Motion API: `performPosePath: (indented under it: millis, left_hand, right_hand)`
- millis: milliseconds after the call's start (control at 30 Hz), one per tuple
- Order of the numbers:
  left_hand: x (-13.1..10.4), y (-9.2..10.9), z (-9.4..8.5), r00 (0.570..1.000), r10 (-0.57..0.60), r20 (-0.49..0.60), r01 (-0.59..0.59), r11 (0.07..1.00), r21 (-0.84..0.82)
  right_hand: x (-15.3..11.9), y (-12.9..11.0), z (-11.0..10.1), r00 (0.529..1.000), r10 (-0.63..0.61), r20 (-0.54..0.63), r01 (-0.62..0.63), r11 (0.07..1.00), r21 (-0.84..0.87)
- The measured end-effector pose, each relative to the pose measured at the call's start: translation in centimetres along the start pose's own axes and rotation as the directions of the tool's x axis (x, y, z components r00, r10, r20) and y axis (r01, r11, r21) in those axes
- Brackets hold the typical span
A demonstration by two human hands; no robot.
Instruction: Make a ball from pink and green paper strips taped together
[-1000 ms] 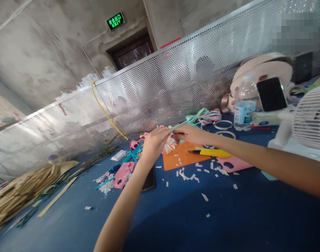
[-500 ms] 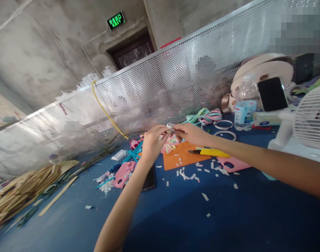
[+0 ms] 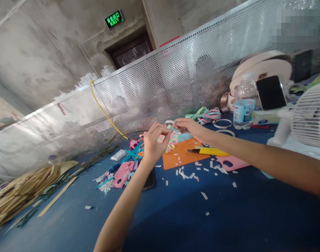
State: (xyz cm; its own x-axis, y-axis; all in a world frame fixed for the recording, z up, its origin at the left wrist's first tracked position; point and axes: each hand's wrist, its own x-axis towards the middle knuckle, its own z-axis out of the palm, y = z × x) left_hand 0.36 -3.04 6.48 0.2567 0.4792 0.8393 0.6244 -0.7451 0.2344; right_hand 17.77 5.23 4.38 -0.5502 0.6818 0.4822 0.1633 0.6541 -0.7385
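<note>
My left hand (image 3: pixel 156 142) is closed in a pinch, thumb and forefinger meeting beside a thin white loop (image 3: pixel 170 122). My right hand (image 3: pixel 193 128) has its fingers bent at the other side of this loop, and their tips are slightly blurred. Whether the loop is a strip or a ring I cannot make out. Below the hands lies a bunch of pastel looped strips (image 3: pixel 172 140), partly hidden, on an orange sheet (image 3: pixel 182 157). A yellow utility knife (image 3: pixel 212 151) rests across the sheet's right edge, under my right forearm.
White paper scraps (image 3: pixel 186 174) litter the blue table (image 3: pixel 175 217). Right of the hands are white rings (image 3: pixel 223 123), a water bottle (image 3: pixel 244 103), a propped phone (image 3: pixel 270 92) and a fan (image 3: pixel 311 119). Wooden sticks (image 3: pixel 23 189) are piled left; a perforated metal panel (image 3: pixel 149 84) stands behind.
My hands have moved slightly apart, the right one a little up and to the right. The white loop shows more clearly between them, and more of the pastel strips is uncovered.
</note>
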Motion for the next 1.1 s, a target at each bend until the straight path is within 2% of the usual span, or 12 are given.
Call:
performPosePath:
  millis: [100,167,233,333,400,467,533,667,700,767,867,1100]
  left_hand:
    - [0.5,0.6,-0.3,0.969,-0.244,-0.039,0.228,0.944,-0.239]
    - [0.8,0.3,-0.5,0.903,-0.429,0.027,0.405,0.827,-0.389]
    - [1.0,-0.5,-0.6,0.822,-0.558,0.112,0.531,0.680,-0.506]
    - [1.0,-1.7,-0.6,0.723,-0.648,0.240,0.631,0.477,-0.612]
    - [0.8,-2.1,-0.5,0.694,-0.662,0.284,0.648,0.401,-0.648]
    - [0.7,-2.1,-0.4,0.687,-0.662,0.299,0.646,0.370,-0.667]
    - [0.5,-1.9,-0.3,0.695,-0.653,0.301,0.647,0.386,-0.657]
    - [0.3,-1.2,-0.1,0.717,-0.625,0.308,0.666,0.484,-0.568]
    - [0.3,-1.1,-0.1,0.719,-0.618,0.318,0.671,0.497,-0.550]
    - [0.2,-0.8,-0.1,0.717,-0.609,0.340,0.681,0.509,-0.526]
    - [0.0,-0.4,-0.2,0.715,-0.606,0.349,0.687,0.514,-0.514]
    - [-0.1,-0.2,-1.0,0.717,-0.603,0.350,0.688,0.531,-0.495]
  right_hand:
    - [0.3,0.5,-2.0,0.999,0.046,0.025,-0.045,0.997,-0.058]
    - [0.0,0.8,-2.8,0.986,0.061,0.158,-0.044,0.993,-0.113]
    - [-0.9,1.1,-2.7,0.948,0.072,0.311,-0.021,0.987,-0.162]
    - [-2.7,2.0,-1.0,0.906,0.095,0.412,-0.001,0.975,-0.221]
    - [-3.7,2.8,0.3,0.917,0.098,0.388,-0.001,0.970,-0.242]
    - [-4.2,3.4,0.9,0.939,0.085,0.334,-0.004,0.972,-0.236]
    - [-4.1,3.2,0.7,0.965,0.057,0.254,-0.005,0.979,-0.203]
    - [-3.4,0.9,-1.2,0.999,-0.022,0.038,0.024,0.998,-0.053]
    - [-3.2,0.2,-1.7,0.998,-0.037,-0.047,0.038,0.999,0.021]
    - [-3.0,-1.0,-2.2,0.988,-0.061,-0.139,0.075,0.992,0.098]
    - [-2.8,-1.6,-2.0,0.985,-0.088,-0.147,0.104,0.989,0.106]
    - [-0.9,-0.8,-0.5,0.974,-0.124,-0.192,0.159,0.971,0.178]
